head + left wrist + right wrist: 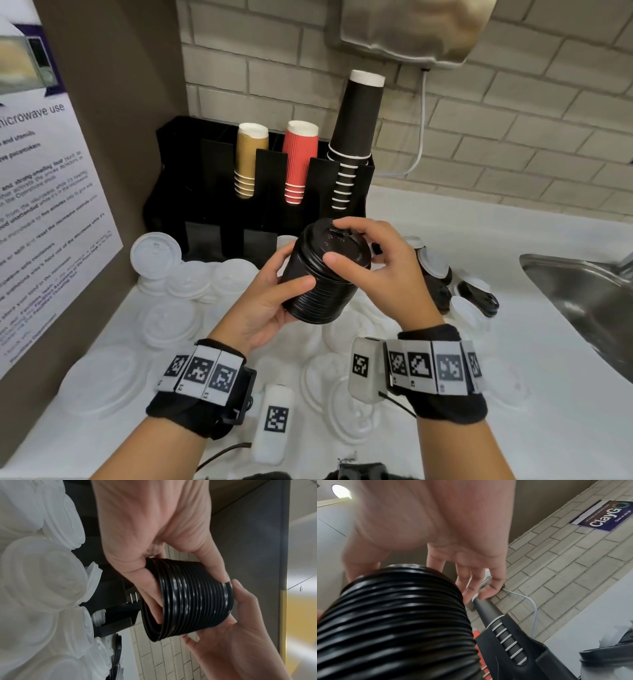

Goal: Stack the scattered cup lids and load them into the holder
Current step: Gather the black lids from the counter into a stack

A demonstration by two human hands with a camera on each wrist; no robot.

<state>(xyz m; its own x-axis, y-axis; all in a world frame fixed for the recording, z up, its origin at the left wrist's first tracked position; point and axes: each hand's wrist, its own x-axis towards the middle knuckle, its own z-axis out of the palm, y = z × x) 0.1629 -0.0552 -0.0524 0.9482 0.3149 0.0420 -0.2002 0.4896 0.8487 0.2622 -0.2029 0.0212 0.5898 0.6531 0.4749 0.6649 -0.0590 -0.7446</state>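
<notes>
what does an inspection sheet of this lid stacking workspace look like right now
surface: white counter, strewn with lids.
job's things: black lid stack held tilted in front of the black holder; white lids scattered; a few black lids loose at right.
clutter: gold, red and black cup stacks in the holder.
grippers: left hand grips the stack's side; right hand holds its top.
cables: white cable down the brick wall.
surroundings: sink at right, microwave notice at left.
</notes>
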